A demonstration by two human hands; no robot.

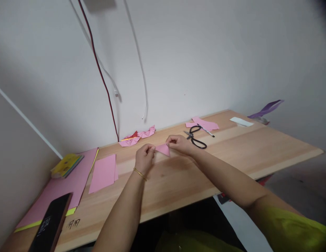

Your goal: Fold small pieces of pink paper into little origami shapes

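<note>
A small piece of pink paper (163, 149), folded to a triangular shape, is held above the middle of the wooden table. My left hand (145, 156) pinches its left end between thumb and fingers. At its upper right, my right hand (179, 144) grips the other side with closed fingertips. Just beyond the right hand lie black-handled scissors (196, 137), blades apart. Folded pink paper pieces (138, 135), with some red and yellow among them, rest by the wall behind my hands.
Pink sheets (103, 173) lie left of my hands. Farther left are large pink sheets (81, 175), a yellow packet (65, 165) and a black phone (51, 224). Pink scraps (205, 124), a pen (206, 131) and a white strip (241, 121) sit on the right. Cables (99, 70) hang along the wall.
</note>
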